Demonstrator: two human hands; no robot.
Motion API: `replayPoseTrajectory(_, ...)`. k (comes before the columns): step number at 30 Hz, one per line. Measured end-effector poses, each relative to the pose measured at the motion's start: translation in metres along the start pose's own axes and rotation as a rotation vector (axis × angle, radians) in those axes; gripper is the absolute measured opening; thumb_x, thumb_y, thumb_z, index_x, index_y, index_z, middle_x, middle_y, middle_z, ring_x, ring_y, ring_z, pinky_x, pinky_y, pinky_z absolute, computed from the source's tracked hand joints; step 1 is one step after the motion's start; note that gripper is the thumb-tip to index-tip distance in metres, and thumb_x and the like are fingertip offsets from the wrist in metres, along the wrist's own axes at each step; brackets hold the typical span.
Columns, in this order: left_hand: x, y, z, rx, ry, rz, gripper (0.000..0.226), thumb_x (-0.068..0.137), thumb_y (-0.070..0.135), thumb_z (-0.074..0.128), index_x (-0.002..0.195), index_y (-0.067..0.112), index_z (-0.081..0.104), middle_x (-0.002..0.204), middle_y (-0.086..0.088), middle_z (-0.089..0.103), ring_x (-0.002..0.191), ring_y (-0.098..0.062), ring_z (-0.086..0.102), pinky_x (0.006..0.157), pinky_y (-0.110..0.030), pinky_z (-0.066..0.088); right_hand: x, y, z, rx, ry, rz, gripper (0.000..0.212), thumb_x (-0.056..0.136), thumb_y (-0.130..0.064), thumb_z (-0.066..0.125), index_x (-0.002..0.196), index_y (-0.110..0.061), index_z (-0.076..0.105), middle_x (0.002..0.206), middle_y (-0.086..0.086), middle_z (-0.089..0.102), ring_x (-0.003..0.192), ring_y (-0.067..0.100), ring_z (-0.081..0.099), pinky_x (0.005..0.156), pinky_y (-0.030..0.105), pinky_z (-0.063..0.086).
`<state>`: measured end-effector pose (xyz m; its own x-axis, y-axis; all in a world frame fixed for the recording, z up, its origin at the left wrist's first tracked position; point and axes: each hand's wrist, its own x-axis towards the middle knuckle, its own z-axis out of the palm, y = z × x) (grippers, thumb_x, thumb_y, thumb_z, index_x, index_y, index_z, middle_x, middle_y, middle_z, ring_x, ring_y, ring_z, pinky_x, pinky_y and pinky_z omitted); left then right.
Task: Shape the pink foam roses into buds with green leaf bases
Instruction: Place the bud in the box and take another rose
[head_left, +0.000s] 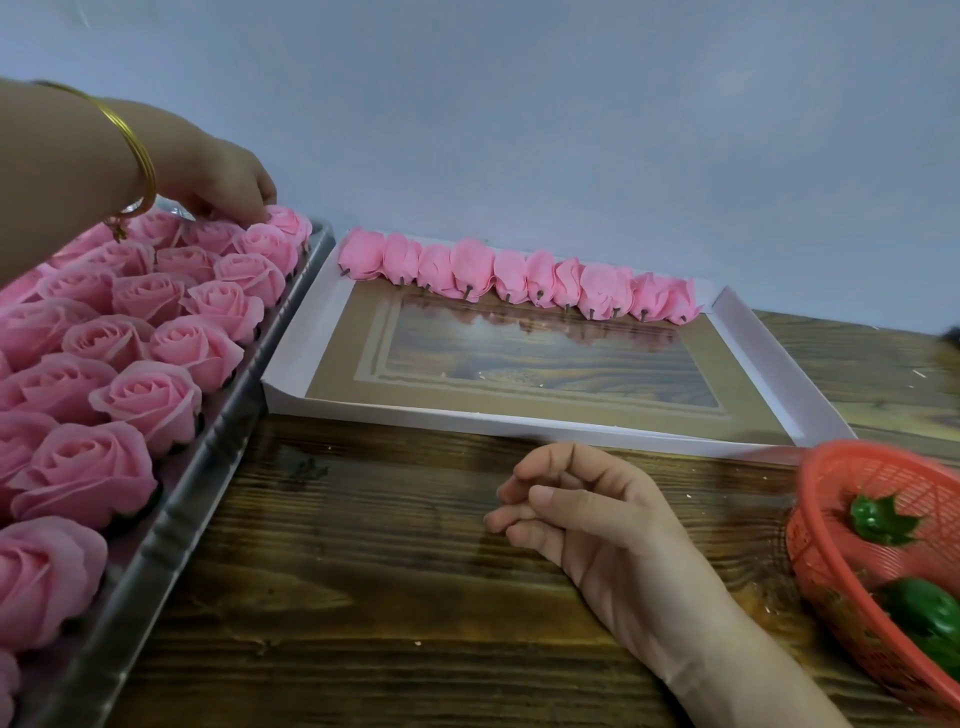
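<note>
Several open pink foam roses (150, 400) fill a box (228, 415) on the left. My left hand (218, 179), with a gold bangle at the wrist, reaches to the box's far corner, its fingertips on the last rose (288, 221); whether they pinch it I cannot tell. A row of several shaped pink buds (514, 278) lies along the far edge of a white box lid (519, 423). Green leaf bases (880, 519) sit in a red basket (831, 582) at right. My right hand (587, 514) rests on the wooden table, fingers loosely curled, holding nothing.
The wooden table (389, 597) runs up to a pale blue wall (571, 130) just behind the lid. The lid has a clear window in its middle. The basket is cut off by the right frame edge.
</note>
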<state>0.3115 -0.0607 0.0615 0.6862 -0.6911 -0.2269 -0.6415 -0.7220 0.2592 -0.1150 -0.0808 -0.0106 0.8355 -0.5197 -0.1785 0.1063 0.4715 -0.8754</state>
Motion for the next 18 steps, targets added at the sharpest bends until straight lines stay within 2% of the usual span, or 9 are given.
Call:
replayPoseTrajectory(3, -0.0016, 0.0001, -0.0021, 0.039, 0.019, 0.009, 0.008, 0.087, -0.007, 0.060, 0.090, -0.002, 0.064, 0.076, -0.015, 0.057, 0.058, -0.025, 0.050, 0.033, -0.020, 0.041, -0.0003, -0.0003, 0.0006, 0.004, 0.000, 0.002, 0.016, 0.068, 0.001, 0.068, 0.081, -0.005, 0.073, 0.082, 0.020, 0.066, 0.073, 0.029, 0.070, 0.062, 0.026, 0.057)
replayPoseTrajectory(7, -0.0020, -0.0008, -0.0030, 0.078, 0.066, 0.012, 0.009, 0.085, -0.005, 0.064, 0.092, 0.000, 0.066, 0.074, -0.013, 0.058, 0.054, -0.025, 0.051, 0.033, -0.021, 0.039, -0.0003, -0.0003, 0.0008, 0.011, 0.004, 0.007, 0.016, 0.067, 0.002, 0.068, 0.081, -0.005, 0.073, 0.082, 0.020, 0.066, 0.073, 0.029, 0.070, 0.061, 0.026, 0.057)
replayPoseTrajectory(13, 0.0022, -0.0014, 0.0007, 0.154, 0.142, 0.015, 0.015, 0.085, 0.000, 0.065, 0.100, 0.001, 0.066, 0.078, -0.012, 0.058, 0.059, -0.028, 0.053, 0.051, -0.029, 0.041, -0.0010, -0.0012, 0.0015, 0.012, 0.002, 0.011, 0.016, 0.067, 0.002, 0.067, 0.080, -0.004, 0.072, 0.081, 0.020, 0.066, 0.072, 0.029, 0.070, 0.062, 0.026, 0.058)
replayPoseTrajectory(16, 0.0018, -0.0013, 0.0009, 0.182, 0.165, 0.024, 0.016, 0.084, 0.004, 0.067, 0.100, 0.003, 0.069, 0.086, -0.016, 0.063, 0.068, -0.032, 0.057, 0.067, -0.036, 0.046, -0.0012, -0.0016, 0.0019, 0.018, 0.003, 0.012, 0.015, 0.067, 0.002, 0.066, 0.080, -0.003, 0.071, 0.081, 0.020, 0.066, 0.072, 0.029, 0.070, 0.062, 0.026, 0.058)
replayPoseTrajectory(18, 0.0009, -0.0003, 0.0006, 0.190, 0.162, 0.022, 0.015, 0.085, 0.007, 0.067, 0.099, 0.003, 0.070, 0.089, -0.016, 0.065, 0.068, -0.032, 0.059, 0.070, -0.035, 0.046, -0.0011, -0.0014, 0.0019, 0.018, 0.003, 0.011, 0.015, 0.067, 0.003, 0.066, 0.081, -0.003, 0.071, 0.081, 0.020, 0.066, 0.072, 0.029, 0.070, 0.062, 0.026, 0.058)
